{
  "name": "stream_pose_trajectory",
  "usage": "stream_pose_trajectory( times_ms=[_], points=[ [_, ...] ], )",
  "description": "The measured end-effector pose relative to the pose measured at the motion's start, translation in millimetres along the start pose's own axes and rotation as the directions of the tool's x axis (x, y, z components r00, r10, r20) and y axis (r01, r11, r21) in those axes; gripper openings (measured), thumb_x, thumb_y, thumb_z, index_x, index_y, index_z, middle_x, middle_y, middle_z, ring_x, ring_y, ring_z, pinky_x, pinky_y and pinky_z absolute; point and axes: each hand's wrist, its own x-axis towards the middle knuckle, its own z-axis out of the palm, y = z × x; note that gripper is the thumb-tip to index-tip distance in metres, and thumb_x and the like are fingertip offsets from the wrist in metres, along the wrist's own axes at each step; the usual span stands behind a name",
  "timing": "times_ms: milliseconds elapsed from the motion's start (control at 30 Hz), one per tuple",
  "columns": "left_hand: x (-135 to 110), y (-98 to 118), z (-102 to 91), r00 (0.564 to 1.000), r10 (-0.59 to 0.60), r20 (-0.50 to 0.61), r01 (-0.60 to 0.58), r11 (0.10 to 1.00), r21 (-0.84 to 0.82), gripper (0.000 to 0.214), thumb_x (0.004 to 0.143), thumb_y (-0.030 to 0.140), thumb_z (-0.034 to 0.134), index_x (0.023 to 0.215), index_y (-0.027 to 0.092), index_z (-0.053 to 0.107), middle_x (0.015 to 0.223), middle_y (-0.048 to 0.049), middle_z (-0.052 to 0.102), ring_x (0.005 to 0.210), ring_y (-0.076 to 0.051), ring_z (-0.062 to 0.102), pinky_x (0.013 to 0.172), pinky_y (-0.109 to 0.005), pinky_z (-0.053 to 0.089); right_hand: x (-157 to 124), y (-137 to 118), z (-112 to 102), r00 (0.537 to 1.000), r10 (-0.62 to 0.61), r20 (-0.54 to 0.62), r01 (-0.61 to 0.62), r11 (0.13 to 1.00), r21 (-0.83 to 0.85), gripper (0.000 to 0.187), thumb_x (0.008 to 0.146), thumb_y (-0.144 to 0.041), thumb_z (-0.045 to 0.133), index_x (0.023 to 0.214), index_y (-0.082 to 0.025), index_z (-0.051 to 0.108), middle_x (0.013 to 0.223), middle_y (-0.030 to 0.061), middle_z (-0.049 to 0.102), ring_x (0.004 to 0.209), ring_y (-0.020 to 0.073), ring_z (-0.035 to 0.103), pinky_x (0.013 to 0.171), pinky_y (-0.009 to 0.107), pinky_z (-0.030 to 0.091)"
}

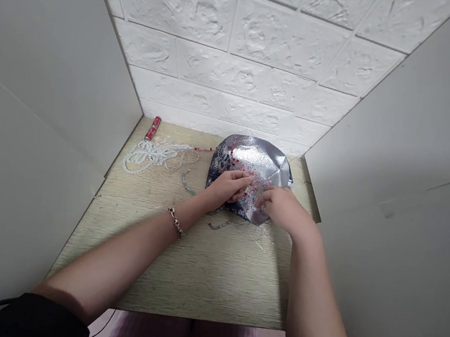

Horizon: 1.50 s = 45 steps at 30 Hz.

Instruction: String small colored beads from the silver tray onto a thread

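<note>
A silver-lined cloth pouch or bowl (252,151) with a dark blue patterned outside lies at the back of the table. Many small loose beads (246,193), mostly pink, red and clear, are heaped in it. Over the left part of the beads, my left hand (228,186) is closed in a pinch; whatever sits between thumb and fingertips is too small to name. My right hand (282,206) reaches in from the right with fingers curled down at the beads, and its fingertips are partly hidden. A line of red beads (233,146) runs along the pouch's left inner side.
White bead strands (150,154) lie at the back left, near a red spool-like cylinder (153,128). Short grey-blue bead strings (187,184) and loose clear threads (263,241) lie around the pouch. Grey panels (394,174) flank the wooden table (194,275); a white brick-pattern wall (238,71) stands behind.
</note>
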Motion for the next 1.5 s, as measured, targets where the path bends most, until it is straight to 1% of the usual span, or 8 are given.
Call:
stream_pose_trajectory(
  times_ms=[100,233,433,600,800,1000,1300,1500],
  points=[
    [0.0,-0.5,-0.2,1.0,-0.002,0.01,0.002,1.0,0.027,0.019,0.075,0.031,0.057,0.069,0.014,0.051,0.039,0.0089,0.033,0.03,-0.002,0.026,0.031,-0.016,0.015,2.0,-0.3,2.3,0.998,-0.046,0.035,0.044,0.998,0.053,0.039,0.065,0.0,0.042,0.076,-0.024,0.071,0.089,0.0046,0.062,0.083,0.016,0.053,0.076,0.028,0.036],
    [-0.7,-0.7,0.2,1.0,0.002,0.011,-0.002,0.999,0.037,0.018,0.076,0.029,0.055,0.068,0.015,0.049,0.038,0.0087,0.033,0.03,-0.002,0.026,0.032,-0.016,0.015,2.9,-2.1,3.6,0.998,-0.05,0.038,0.048,0.998,0.041,0.035,0.062,-0.001,0.044,0.07,-0.022,0.071,0.088,0.008,0.06,0.095,0.0217,0.049,0.081,0.033,0.034],
    [-0.9,-1.1,0.3,1.0,0.007,0.007,-0.007,0.999,0.035,0.018,0.076,0.03,0.056,0.069,0.014,0.051,0.04,0.0085,0.033,0.031,-0.002,0.026,0.032,-0.016,0.015,2.7,-2.5,3.1,1.0,-0.013,-0.014,0.014,1.0,0.021,0.034,0.067,-0.002,0.04,0.073,-0.02,0.067,0.085,0.0068,0.057,0.079,0.017,0.049,0.074,0.028,0.036],
    [-1.0,-0.9,0.4,1.0,0.004,0.012,-0.005,0.999,0.046,0.018,0.076,0.03,0.055,0.068,0.015,0.049,0.038,0.0086,0.033,0.03,-0.002,0.026,0.032,-0.016,0.015,4.2,-1.5,5.2,0.998,-0.064,0.002,0.064,0.997,0.044,0.037,0.066,0.0,0.039,0.079,-0.021,0.067,0.089,0.0063,0.057,0.088,0.0177,0.049,0.077,0.029,0.033],
    [-0.7,-0.6,1.0,1.0,0.012,0.015,-0.013,0.998,0.058,0.017,0.078,0.027,0.052,0.066,0.015,0.047,0.038,0.0083,0.034,0.03,-0.002,0.026,0.031,-0.016,0.016,5.0,-2.8,7.8,0.998,-0.068,0.018,0.067,0.996,0.063,0.039,0.067,-0.001,0.04,0.083,-0.023,0.068,0.097,0.0053,0.058,0.094,0.0185,0.048,0.08,0.03,0.032],
    [-0.9,-0.1,1.3,1.0,-0.004,0.009,0.003,0.998,0.055,0.016,0.078,0.026,0.051,0.067,0.015,0.048,0.037,0.0084,0.033,0.03,-0.002,0.026,0.032,-0.016,0.015,7.8,-1.8,7.2,0.998,-0.067,0.011,0.066,0.996,0.061,0.034,0.066,-0.001,0.039,0.081,-0.018,0.065,0.092,0.0074,0.058,0.09,0.0184,0.049,0.076,0.029,0.033],
    [-0.4,-1.2,0.5,1.0,-0.002,0.013,0.002,0.999,0.042,0.017,0.077,0.028,0.053,0.068,0.014,0.049,0.038,0.0085,0.033,0.03,-0.002,0.026,0.032,-0.016,0.015,6.2,-4.7,7.2,0.998,-0.069,0.0,0.069,0.997,0.025,0.036,0.066,-0.001,0.039,0.082,-0.018,0.066,0.088,0.0079,0.058,0.089,0.0184,0.049,0.077,0.029,0.034],
    [-0.7,-0.1,1.1,1.0,-0.007,0.007,0.006,0.999,0.052,0.018,0.078,0.029,0.053,0.069,0.014,0.049,0.039,0.0085,0.033,0.03,-0.002,0.026,0.032,-0.016,0.015,6.4,-2.7,5.4,1.0,-0.025,-0.009,0.024,1.0,-0.004,0.035,0.066,0.0,0.039,0.082,-0.016,0.066,0.087,0.0086,0.059,0.085,0.0182,0.051,0.076,0.029,0.036]
  ],
)
